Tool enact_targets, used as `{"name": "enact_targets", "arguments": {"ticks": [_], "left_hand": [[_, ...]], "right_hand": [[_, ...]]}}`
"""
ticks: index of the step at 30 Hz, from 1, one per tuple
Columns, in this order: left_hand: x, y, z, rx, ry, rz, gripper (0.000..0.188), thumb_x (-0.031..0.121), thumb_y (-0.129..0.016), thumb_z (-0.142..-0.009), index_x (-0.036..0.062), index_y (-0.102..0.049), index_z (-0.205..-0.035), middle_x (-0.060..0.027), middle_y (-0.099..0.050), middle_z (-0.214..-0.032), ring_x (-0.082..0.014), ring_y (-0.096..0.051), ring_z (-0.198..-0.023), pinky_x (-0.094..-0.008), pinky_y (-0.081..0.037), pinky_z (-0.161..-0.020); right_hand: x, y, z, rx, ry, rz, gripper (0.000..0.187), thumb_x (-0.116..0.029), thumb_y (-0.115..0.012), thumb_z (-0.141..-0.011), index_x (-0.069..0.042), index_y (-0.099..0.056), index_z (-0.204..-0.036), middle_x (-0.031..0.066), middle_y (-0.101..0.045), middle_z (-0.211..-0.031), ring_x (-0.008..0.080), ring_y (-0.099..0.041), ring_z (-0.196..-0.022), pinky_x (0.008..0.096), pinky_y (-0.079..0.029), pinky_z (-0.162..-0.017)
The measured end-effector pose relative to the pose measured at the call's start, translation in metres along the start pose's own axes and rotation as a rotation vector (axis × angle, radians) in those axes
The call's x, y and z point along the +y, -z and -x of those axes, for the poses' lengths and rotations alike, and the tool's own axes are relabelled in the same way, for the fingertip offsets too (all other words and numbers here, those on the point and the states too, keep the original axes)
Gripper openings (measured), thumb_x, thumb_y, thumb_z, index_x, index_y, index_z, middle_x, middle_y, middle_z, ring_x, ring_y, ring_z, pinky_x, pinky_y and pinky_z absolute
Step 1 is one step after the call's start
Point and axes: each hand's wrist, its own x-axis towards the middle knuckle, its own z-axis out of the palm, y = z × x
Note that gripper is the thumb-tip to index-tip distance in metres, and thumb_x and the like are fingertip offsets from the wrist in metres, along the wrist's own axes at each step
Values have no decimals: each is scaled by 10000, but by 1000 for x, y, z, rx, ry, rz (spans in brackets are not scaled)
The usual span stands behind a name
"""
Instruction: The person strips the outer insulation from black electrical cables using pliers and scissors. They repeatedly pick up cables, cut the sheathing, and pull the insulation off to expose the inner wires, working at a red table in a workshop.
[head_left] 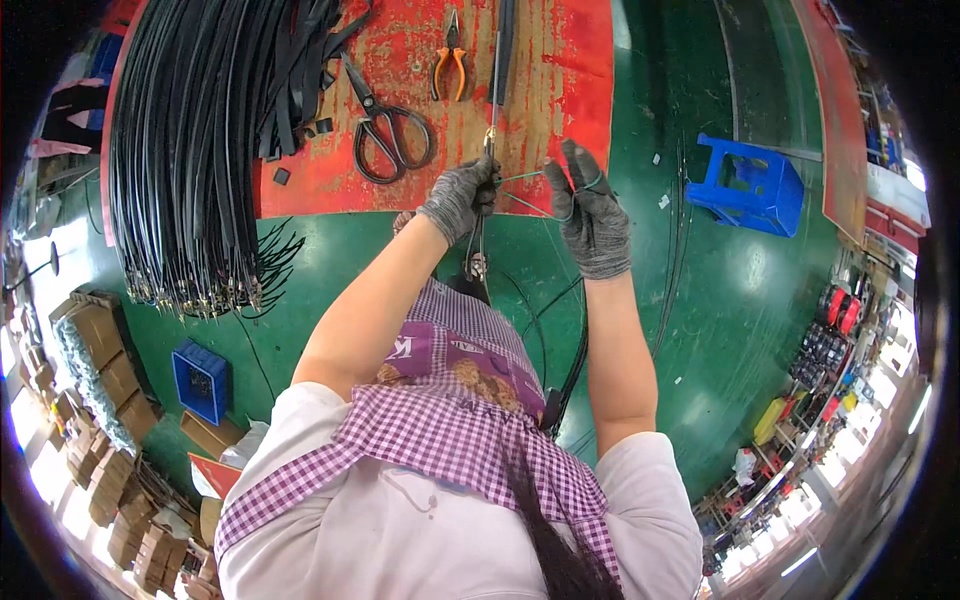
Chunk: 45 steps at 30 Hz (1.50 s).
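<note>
At the near edge of the red worktable (pixel 560 100), my left hand (pixel 462 198), in a grey knit glove, is closed around a black cable (pixel 478 245). A brass-coloured end (pixel 490 138) shows just above those fingers. My right hand (pixel 592 215), gloved in the same grey, is raised beside it with a thin green string (pixel 520 177) looped round its fingers. Two strands of the string stretch across to my left hand. Beyond my left hand lie black-handled scissors (pixel 385 125), blades partly apart, and orange-handled pliers (pixel 450 62).
A thick bundle of black cables (pixel 190 150) hangs over the table's left edge. Dark straps (pixel 290 80) lie next to it. On the green floor stand a blue stool (pixel 745 185) at right and a blue crate (pixel 200 380) at left. Cardboard boxes (pixel 105 350) are stacked farther left.
</note>
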Motion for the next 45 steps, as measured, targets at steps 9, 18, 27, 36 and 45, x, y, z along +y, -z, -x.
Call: {"name": "enact_targets", "arguments": {"ticks": [9, 18, 27, 36, 45], "left_hand": [[5, 4, 0, 144, -17, -74, 171, 251, -457, -828, 87, -497, -801, 20, -455, -588, -78, -356, -429, -219, -292, -384], [3, -28, 22, 407, -55, -467, 223, 238, -502, -811, 50, -539, -925, 26, -495, -649, -60, -404, -471, -189, -334, -424], [15, -4, -3, 251, -222, -413, 212, 206, -486, -820, 36, -526, -940, 12, -489, -652, -72, -395, -470, -206, -318, -419], [30, 2, -10, 165, -35, -567, 195, 231, -472, -825, 64, -515, -916, 23, -473, -615, -65, -375, -454, -201, -307, -399], [53, 65, 97, 176, 150, -702, 274, 284, -450, -831, 59, -505, -977, 45, -429, -587, -37, -366, -468, -180, -297, -408]], "right_hand": [[12, 0, -11, 86, -10, 218, 485, -116, -576, -694, -53, -423, -1150, 92, -372, -1228, 282, -472, -1013, 382, -441, -804], [35, -7, -59, 28, -642, 2333, 368, -215, -616, -634, -33, -533, -944, 156, -543, -935, 271, -534, -802, 344, -418, -736], [46, 2, -58, 45, 95, 2022, 229, -175, -606, -655, -38, -559, -832, 126, -565, -792, 260, -526, -783, 341, -394, -733], [49, 26, -69, 250, -121, 652, 216, -208, -543, -763, -9, -555, -845, 37, -530, -672, 129, -498, -661, 258, -403, -555], [50, 22, -62, 210, -251, 148, 354, -124, -552, -758, 6, -461, -1075, 147, -542, -986, 163, -562, -773, 267, -480, -661]]}}
